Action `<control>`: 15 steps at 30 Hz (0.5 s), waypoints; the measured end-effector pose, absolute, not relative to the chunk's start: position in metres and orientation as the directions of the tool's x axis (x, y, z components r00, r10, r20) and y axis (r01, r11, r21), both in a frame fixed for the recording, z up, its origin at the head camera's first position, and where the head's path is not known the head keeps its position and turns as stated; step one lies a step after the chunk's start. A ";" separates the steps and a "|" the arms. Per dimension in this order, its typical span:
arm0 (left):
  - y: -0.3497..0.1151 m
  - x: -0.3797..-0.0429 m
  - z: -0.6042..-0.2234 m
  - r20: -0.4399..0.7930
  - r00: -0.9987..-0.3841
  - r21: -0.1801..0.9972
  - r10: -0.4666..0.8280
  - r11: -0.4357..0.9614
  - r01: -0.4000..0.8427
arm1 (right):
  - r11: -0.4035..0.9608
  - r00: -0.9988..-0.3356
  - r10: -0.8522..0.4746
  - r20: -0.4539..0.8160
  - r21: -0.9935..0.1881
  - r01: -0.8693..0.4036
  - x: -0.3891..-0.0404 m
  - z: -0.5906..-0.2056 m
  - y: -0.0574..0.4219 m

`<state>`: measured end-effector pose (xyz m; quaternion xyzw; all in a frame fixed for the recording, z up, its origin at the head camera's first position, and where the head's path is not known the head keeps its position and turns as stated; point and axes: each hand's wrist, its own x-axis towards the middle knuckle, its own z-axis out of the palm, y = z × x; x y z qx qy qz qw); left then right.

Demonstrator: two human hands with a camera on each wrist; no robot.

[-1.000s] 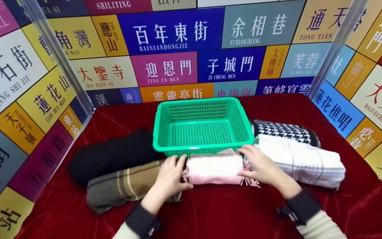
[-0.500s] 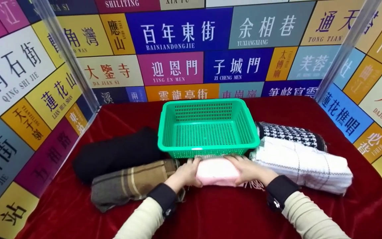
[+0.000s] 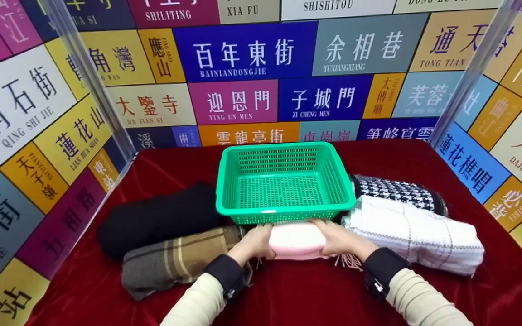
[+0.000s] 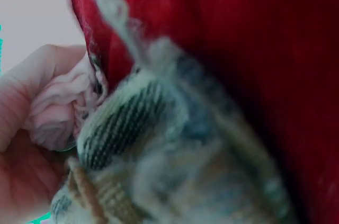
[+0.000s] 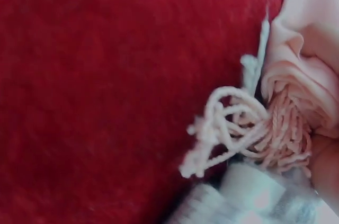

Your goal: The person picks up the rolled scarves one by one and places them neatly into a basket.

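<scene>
1. Currently, the grip step looks to be in hand: the rolled pink scarf is held at both ends, at the bench, directly in front of the green basket. Whether basket and roll touch cannot be told.
2. Hands: both clamped on the scarf. The left end is gripped by the left hand, the right end by the right hand; the middle of the roll is left bare between them.
3. Lift not confirmed. Whether the roll has been raised off the cloth can't be told from these views.
4. Next move, as judged: a level two-handed lift would be called for, both ends squeezed evenly so the roll isn't loosened. Basket rim clearance should be watched, since the rim stands right behind.
5. Pose: forearms are angled inward from the near side, roughly mirrored. Thumbs are set on the near face, fingers over the top and far side.
6. Snag risk: loose fringe is spilled from the right end, close to the white scarf. The plaid scarf is lying just beside the left hand and could be dragged.
</scene>
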<state>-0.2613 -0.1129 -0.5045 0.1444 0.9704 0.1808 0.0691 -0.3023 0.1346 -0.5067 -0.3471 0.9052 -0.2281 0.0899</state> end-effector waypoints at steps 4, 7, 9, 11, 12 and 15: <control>-0.113 -0.260 -0.506 -0.095 -0.957 0.472 0.275 0.859 0.200 | 0.661 -0.767 -0.641 0.025 -0.491 -0.568 -0.298 -0.509 0.133; -0.113 -0.257 -0.505 -0.087 -0.961 0.505 0.261 0.844 0.183 | 0.640 -0.769 -0.637 0.060 -0.516 -0.570 -0.297 -0.511 0.134; -0.113 -0.256 -0.505 -0.072 -0.963 0.518 0.261 0.835 0.188 | 0.627 -0.766 -0.637 0.082 -0.523 -0.577 -0.296 -0.511 0.134; -0.114 -0.255 -0.504 -0.052 -0.963 0.526 0.263 0.827 0.198 | 0.622 -0.766 -0.635 0.101 -0.521 -0.584 -0.295 -0.511 0.135; -0.114 -0.254 -0.503 -0.038 -0.963 0.529 0.265 0.824 0.206 | 0.621 -0.766 -0.634 0.111 -0.517 -0.589 -0.294 -0.511 0.136; -0.115 -0.250 -0.502 -0.004 -0.961 0.540 0.276 0.810 0.230 | 0.625 -0.771 -0.623 0.133 -0.508 -0.592 -0.290 -0.508 0.136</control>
